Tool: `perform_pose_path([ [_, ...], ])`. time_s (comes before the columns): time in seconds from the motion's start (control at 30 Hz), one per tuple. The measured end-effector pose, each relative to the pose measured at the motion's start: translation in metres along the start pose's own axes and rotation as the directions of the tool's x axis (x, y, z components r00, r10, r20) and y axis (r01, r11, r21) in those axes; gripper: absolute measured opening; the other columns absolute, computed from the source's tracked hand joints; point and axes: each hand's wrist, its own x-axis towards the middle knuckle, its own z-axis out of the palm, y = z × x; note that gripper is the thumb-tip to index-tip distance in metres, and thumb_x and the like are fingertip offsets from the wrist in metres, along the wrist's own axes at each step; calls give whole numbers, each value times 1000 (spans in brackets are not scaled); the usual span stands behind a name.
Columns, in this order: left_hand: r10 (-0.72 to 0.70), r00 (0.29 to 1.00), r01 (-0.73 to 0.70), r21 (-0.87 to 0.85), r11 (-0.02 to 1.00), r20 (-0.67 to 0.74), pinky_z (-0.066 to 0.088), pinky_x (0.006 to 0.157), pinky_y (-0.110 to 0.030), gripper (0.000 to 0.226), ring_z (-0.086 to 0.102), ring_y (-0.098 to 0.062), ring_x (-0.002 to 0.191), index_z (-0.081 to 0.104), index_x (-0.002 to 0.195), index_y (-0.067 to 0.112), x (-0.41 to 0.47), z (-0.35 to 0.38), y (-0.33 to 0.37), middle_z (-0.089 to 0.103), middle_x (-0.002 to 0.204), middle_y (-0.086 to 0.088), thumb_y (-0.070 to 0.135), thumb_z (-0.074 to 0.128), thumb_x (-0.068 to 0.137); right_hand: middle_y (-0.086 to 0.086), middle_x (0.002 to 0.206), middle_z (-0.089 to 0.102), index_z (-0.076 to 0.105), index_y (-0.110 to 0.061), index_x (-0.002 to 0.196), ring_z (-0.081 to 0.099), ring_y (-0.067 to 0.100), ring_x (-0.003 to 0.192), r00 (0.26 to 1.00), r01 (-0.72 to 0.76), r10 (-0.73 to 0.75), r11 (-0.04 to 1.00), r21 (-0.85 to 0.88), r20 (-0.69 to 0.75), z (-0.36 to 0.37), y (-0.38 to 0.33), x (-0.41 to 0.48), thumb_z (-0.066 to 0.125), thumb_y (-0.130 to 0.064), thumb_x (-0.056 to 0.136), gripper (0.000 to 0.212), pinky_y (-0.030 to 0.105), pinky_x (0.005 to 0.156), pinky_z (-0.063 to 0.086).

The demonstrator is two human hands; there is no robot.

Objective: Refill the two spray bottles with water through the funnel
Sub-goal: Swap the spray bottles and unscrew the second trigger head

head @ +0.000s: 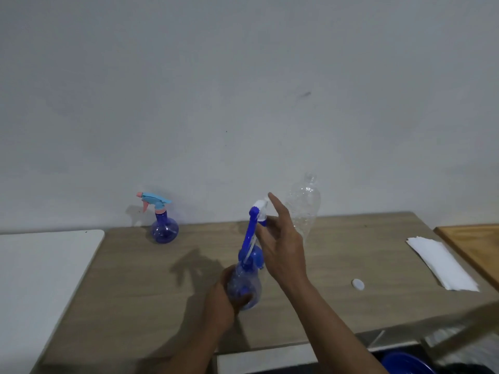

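Note:
My left hand grips the round blue body of a spray bottle near the middle of the wooden table. My right hand pinches that bottle's blue and white spray head and holds it above the bottle, index finger extended. The dip tube still reaches down into the neck. A round blue piece, possibly the funnel, shows just behind the neck. A second blue spray bottle, with a light-blue and pink head on, stands at the back left by the wall.
A clear plastic bottle without a cap stands behind my right hand. A white cap and folded white paper lie to the right. Other things: a white board at left, a wooden board at far right, a blue basin below.

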Motion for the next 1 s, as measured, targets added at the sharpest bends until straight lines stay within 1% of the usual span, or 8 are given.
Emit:
perform_pose_path([
  [0.13, 217, 976, -217, 91, 972, -1, 49, 72, -11, 22, 65, 14, 70, 73, 85, 31, -1, 4, 13, 68, 67, 33, 29, 76, 64, -9, 99, 71, 53, -34, 139, 68, 4, 102, 992, 82, -89, 993, -88, -88, -10, -19, 17, 72, -18, 92, 53, 14, 92, 48],
  [0.27, 167, 984, -176, 151, 973, 67, 46, 81, -5, 83, 58, 20, 94, 44, 103, 83, 2, -3, 4, 55, 100, 54, 32, 91, 56, -10, 100, 72, 51, -32, 141, 66, -1, 103, 975, 122, -149, 979, -162, -165, -27, -40, 34, 72, -21, 92, 54, 17, 95, 48],
  [0.37, 189, 982, -187, 97, 978, -9, 53, 83, -15, 78, 68, 6, 93, 57, 105, 71, 7, -4, -8, 67, 99, 38, 19, 91, 58, -11, 100, 71, 50, -33, 141, 65, -4, 98, 973, 80, -129, 968, -239, -193, -41, -49, 44, 71, -25, 93, 53, 12, 82, 47],
  [0.43, 132, 988, -124, 106, 987, -75, 55, 82, -21, 60, 69, -9, 97, 64, 103, 56, 1, -2, -3, 71, 96, 29, 14, 90, 69, -11, 101, 71, 48, -32, 142, 65, 0, 99, 981, 34, -93, 946, -322, -170, -51, -48, 47, 69, -29, 94, 53, 21, 81, 50],
  [0.53, 106, 991, -93, 153, 984, -80, 53, 84, -24, 57, 65, -8, 96, 53, 114, 42, 1, -3, 1, 69, 100, 18, 23, 87, 73, -6, 105, 71, 47, -30, 142, 66, 9, 100, 994, -39, -11, 883, -468, -104, -59, -29, 44, 66, -36, 95, 51, 32, 82, 54],
  [0.63, 123, 983, -106, 128, 986, -136, 58, 85, -43, 70, 71, -13, 97, 58, 121, 46, 6, -6, -9, 72, 109, 17, 37, 86, 57, -2, 101, 70, 48, -31, 138, 66, 21, 93, 989, -131, 143, 767, -628, -31, -64, 8, 35, 61, -35, 95, 45, 34, 75, 52],
  [0.8, 139, 975, -118, 123, 985, -174, 55, 86, -30, 75, 67, -4, 104, 53, 113, 65, 4, -2, -9, 68, 114, 25, 17, 89, 68, 9, 110, 70, 51, -23, 132, 65, 34, 101, 910, -199, 412, 534, -822, 47, -65, 81, 16, 59, -32, 91, 43, 34, 71, 45],
  [1.0, 116, 972, -100, 84, 991, -205, 57, 90, -35, 68, 67, -1, 103, 55, 116, 56, 6, 2, -9, 67, 114, 26, 31, 87, 61, 11, 117, 68, 50, -18, 130, 65, 34, 108, 845, -196, 529, 446, -873, 81, -49, 149, -5, 53, -32, 95, 38, 38, 82, 50],
])
